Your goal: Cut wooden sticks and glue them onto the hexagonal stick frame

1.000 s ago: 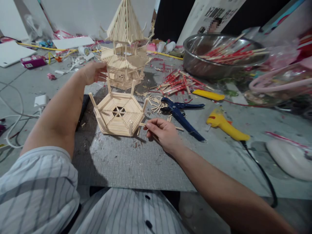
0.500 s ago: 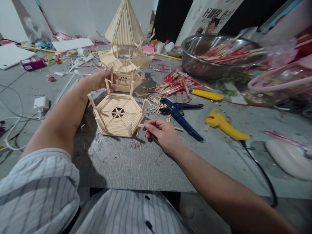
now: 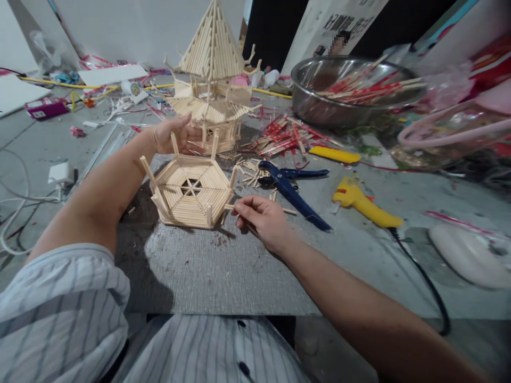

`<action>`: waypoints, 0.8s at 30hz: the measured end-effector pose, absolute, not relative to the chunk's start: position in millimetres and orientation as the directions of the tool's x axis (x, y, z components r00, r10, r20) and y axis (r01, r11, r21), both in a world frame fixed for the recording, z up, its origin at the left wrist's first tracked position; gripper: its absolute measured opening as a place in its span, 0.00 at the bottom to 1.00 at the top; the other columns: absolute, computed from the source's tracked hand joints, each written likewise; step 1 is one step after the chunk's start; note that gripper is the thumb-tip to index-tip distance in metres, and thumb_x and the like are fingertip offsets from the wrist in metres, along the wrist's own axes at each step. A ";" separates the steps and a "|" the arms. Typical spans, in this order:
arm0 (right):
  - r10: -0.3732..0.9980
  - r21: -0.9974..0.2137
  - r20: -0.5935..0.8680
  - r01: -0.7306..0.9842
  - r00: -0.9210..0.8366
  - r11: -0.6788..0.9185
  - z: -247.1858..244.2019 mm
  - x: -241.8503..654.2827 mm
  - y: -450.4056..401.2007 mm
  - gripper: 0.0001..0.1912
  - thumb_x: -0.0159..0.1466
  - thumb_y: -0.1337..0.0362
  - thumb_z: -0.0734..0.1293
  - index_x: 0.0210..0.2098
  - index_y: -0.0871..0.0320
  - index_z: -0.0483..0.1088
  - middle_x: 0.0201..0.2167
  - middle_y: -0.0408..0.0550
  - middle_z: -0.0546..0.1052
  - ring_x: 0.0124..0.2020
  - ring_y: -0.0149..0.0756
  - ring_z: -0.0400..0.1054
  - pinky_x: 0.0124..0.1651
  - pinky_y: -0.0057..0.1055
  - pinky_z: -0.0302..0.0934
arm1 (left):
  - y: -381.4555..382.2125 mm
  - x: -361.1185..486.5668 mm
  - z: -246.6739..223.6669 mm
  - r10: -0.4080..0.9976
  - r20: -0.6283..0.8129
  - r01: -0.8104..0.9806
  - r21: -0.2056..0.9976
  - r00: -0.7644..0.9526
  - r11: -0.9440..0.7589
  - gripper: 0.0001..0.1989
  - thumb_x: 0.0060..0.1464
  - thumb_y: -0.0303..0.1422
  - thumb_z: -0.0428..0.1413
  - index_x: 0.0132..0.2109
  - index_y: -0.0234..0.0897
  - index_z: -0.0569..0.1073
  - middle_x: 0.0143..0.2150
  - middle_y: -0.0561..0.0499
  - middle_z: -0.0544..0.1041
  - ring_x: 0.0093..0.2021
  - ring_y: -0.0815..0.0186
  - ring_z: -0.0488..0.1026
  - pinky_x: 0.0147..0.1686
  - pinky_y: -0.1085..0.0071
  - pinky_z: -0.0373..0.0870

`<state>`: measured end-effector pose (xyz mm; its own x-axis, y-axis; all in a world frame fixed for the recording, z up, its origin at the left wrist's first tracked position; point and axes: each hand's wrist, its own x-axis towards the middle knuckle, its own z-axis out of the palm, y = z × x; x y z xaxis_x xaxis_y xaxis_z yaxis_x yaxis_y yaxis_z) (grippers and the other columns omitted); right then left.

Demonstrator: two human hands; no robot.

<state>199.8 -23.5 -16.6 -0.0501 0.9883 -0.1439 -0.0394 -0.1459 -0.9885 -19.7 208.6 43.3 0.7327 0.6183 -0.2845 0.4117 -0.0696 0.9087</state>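
Note:
A pagoda model [image 3: 211, 53] built of pale wooden sticks stands at the back, with a pointed roof over a flared lower roof. My left hand [image 3: 175, 135] is open at the left of its lower tier, fingers stretched out; whether they touch it I cannot tell. In front lies a hexagonal stick base [image 3: 171, 186] with short posts at its corners and a spoked hole in the middle. Just right of this base, my right hand [image 3: 265, 218] pinches a thin wooden stick [image 3: 229, 206] between thumb and fingers, its tip close to the rim.
Blue cutters [image 3: 295, 197], a yellow utility knife [image 3: 334, 154] and a yellow glue gun [image 3: 365, 205] lie to the right. Cut stick pieces [image 3: 249, 173] and red wrappers [image 3: 279, 138] are scattered behind. A steel basin [image 3: 311, 109] holds wrapped chopsticks. A white charger [image 3: 61, 174] sits left.
The pagoda model has turned and shifted slightly right. My left hand's fingers have come off its lower tier and straightened. My right hand stays with the stick beside the base.

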 end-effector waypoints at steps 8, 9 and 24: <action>0.988 -0.990 -0.142 -0.019 -0.061 -0.143 -18.1 201.4 -23.8 0.15 0.53 0.51 0.70 0.26 0.57 0.68 0.14 0.38 0.69 0.16 0.24 0.57 0.21 0.26 0.51 | 220.2 -36.8 42.4 0.779 -0.151 0.324 0.944 0.608 -0.070 0.20 0.48 0.29 0.55 0.48 0.27 0.77 0.57 0.38 0.74 0.39 0.64 0.76 0.44 0.63 0.70; 0.988 -0.989 -0.143 -0.015 -0.066 -0.144 -18.3 201.5 -24.0 0.15 0.53 0.51 0.70 0.26 0.57 0.68 0.14 0.39 0.69 0.16 0.24 0.57 0.21 0.26 0.51 | 220.5 -36.6 40.6 0.811 -0.132 0.360 0.927 0.570 -0.103 0.20 0.46 0.29 0.56 0.48 0.27 0.77 0.55 0.38 0.76 0.37 0.65 0.76 0.42 0.63 0.70; 0.980 -0.982 -0.187 -0.019 -0.063 -0.188 -20.6 201.2 -23.8 0.16 0.52 0.50 0.71 0.26 0.58 0.69 0.14 0.39 0.70 0.16 0.25 0.59 0.21 0.26 0.52 | 225.4 -16.4 13.0 0.788 0.025 0.763 0.234 0.616 -0.603 0.27 0.47 0.47 0.61 0.52 0.38 0.76 0.61 0.44 0.70 0.58 0.54 0.69 0.57 0.66 0.59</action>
